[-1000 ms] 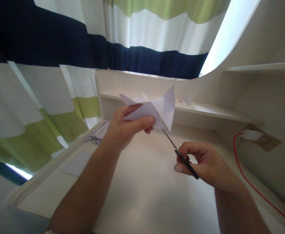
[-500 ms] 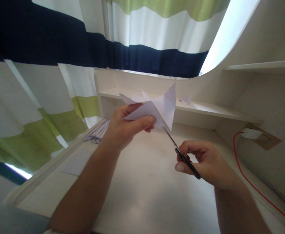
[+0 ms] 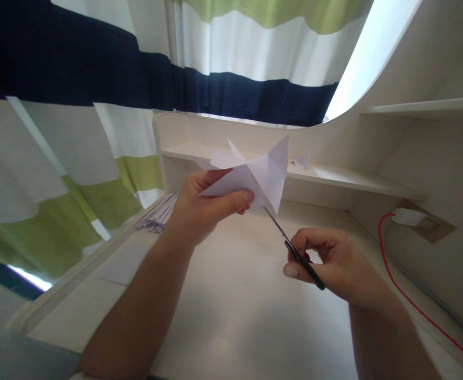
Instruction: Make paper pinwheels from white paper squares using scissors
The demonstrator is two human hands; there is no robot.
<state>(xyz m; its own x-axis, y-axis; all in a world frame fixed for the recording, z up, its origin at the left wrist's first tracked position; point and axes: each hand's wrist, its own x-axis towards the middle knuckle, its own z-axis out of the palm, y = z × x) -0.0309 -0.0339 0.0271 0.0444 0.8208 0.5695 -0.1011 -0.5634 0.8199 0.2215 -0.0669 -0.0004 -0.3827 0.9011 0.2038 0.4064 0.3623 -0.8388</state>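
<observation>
A folded sheet of white paper (image 3: 268,171) with several pointed flaps is pinched in my left hand (image 3: 211,203), the thumb lying across its front. My right hand (image 3: 330,258) grips black-handled scissors (image 3: 303,264), fingers in the loops. The narrow metal blades point up and left and reach the lower right edge of the paper, where a slit or fold runs up toward its middle. The blade tips are partly hidden at the paper. Both hands are held above the white desk.
On the desk's left lie a bundle of thin sticks or strips (image 3: 158,214) and a flat white sheet (image 3: 124,264). A paper scrap (image 3: 302,161) rests on the back shelf (image 3: 342,174). At right, a red cable (image 3: 389,269) runs from a white plug (image 3: 409,216). Striped curtains (image 3: 251,53) hang behind.
The paper's flaps have shifted slightly, its right point moving a little to the right. Both hands stay almost in place, with the scissors still at the paper's lower edge.
</observation>
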